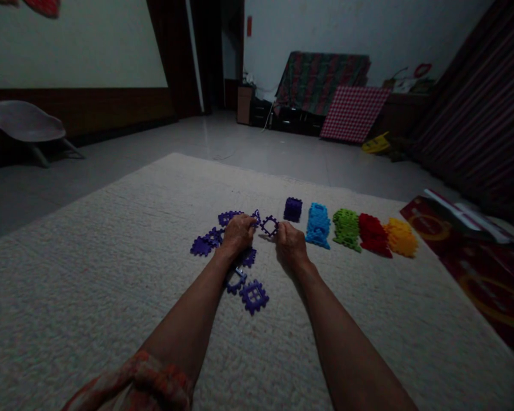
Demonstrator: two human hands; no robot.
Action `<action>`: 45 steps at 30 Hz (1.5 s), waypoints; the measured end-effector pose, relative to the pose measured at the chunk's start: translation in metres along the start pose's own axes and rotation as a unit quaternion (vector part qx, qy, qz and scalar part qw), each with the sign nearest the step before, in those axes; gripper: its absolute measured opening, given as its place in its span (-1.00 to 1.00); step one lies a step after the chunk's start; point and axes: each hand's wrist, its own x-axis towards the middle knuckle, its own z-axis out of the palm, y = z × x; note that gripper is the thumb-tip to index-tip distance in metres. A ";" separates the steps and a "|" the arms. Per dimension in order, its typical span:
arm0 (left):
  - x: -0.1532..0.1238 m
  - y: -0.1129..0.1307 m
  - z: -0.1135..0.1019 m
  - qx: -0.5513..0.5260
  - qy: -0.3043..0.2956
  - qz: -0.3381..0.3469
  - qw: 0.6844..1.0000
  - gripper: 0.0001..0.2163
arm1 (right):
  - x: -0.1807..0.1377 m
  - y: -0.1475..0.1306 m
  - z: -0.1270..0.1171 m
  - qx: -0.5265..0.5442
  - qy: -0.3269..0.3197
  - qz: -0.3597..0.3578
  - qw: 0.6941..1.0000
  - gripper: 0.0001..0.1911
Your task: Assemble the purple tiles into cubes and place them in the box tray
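My right hand [290, 242] pinches the edge of a purple square frame piece [269, 226] with toothed sides and an open middle. Close beside it, my left hand [239, 231] has its fingers closed on another purple toothed piece [256, 217], partly hidden by the fingers. Around my left hand lie several loose purple pieces: a window-patterned one [254, 296], one with a large opening [236, 280], a solid-looking one [201, 246] and one beyond the hand [230, 217]. A piece [249, 257] is partly covered by my left wrist. A purple stack [293, 209] stands past my right hand.
Right of the purple stack sit blue [317, 225], green [346, 229], red [374, 234] and yellow [401, 237] piles of toothed pieces. A dark red printed box [466, 257] lies along the mat's [111, 257] right edge. A small chair [29, 123] is at far left.
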 end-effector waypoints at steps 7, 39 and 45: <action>0.002 0.006 0.002 -0.004 -0.014 0.049 0.999 -0.74 | 0.003 0.003 -0.001 -0.033 -0.030 -0.018 0.999 -0.64; 0.000 0.021 0.008 -0.188 -0.048 0.130 0.972 -0.76 | 0.000 -0.013 -0.002 0.274 0.079 0.062 0.957 -0.51; 0.003 0.025 0.001 -0.300 -0.077 -0.005 0.951 -0.80 | 0.001 -0.003 0.005 0.129 0.193 -0.089 0.969 -0.54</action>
